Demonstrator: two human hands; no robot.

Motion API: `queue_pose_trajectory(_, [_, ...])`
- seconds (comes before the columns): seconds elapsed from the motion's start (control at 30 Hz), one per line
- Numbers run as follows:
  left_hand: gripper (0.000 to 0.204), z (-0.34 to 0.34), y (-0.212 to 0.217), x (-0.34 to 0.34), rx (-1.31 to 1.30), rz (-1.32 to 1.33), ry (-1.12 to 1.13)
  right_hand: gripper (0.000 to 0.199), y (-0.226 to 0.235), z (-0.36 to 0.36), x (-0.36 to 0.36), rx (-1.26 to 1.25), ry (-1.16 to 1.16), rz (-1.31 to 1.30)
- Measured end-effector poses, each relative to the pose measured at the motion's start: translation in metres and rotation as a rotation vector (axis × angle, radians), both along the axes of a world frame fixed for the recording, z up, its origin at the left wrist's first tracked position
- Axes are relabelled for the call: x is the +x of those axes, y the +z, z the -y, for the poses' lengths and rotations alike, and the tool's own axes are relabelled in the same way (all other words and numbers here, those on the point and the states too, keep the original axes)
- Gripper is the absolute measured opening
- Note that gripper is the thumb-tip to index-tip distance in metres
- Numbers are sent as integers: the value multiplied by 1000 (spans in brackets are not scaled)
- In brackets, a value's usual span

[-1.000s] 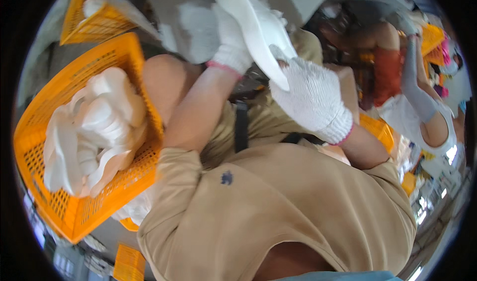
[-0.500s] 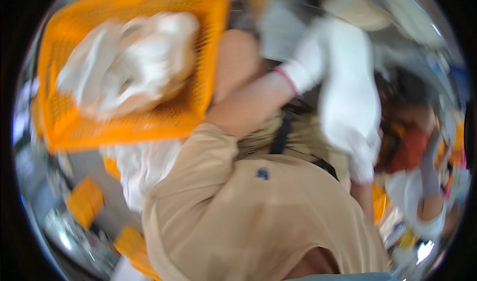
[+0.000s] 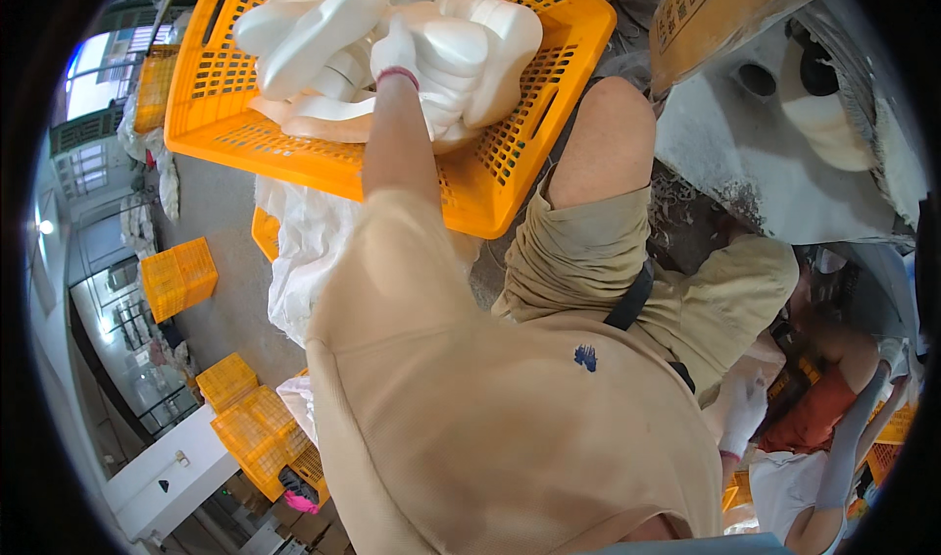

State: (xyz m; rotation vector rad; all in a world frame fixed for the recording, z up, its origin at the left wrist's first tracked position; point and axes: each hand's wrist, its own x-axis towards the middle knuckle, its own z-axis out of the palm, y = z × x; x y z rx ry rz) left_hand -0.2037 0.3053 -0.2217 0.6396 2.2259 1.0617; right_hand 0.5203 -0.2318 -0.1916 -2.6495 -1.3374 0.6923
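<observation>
My left hand [image 3: 395, 53], in a white glove, reaches into an orange perforated plastic crate [image 3: 470, 202]. It touches a pile of glossy white, shoe-shaped soles [image 3: 328, 30], and its fingertips are lost among them. The soles lie heaped and overlapping, some on their sides. Low on my right side is my right hand [image 3: 747, 405], also gloved in white. Its fingers look bent against a pale, pinkish piece [image 3: 760, 361]; my body partly hides this spot, and I cannot make out the piece's kind.
A cardboard box [image 3: 725, 16] and a grey sheet-like bag [image 3: 716, 153] with pale pieces stand ahead on the right. White sacking [image 3: 309, 251] hangs below the crate. More orange crates [image 3: 179, 278] are on the floor at left. Another person's sleeved arm [image 3: 848, 447] is at lower right.
My left hand has moved from the white sole in front of me into the crate. My right hand has dropped back to my right side, and that sole is out of clear sight.
</observation>
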Motion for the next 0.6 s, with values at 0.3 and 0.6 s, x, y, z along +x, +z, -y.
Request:
queue_pose_trajectory(0.3, [75,59,42,111,-8,-560,-338,37,-53,-61,-2,128,-147,-306])
queue_pose_trajectory(0.6, [59,115,58,42,388,-73,-198,31,-57,-58,9,180,-48,-264])
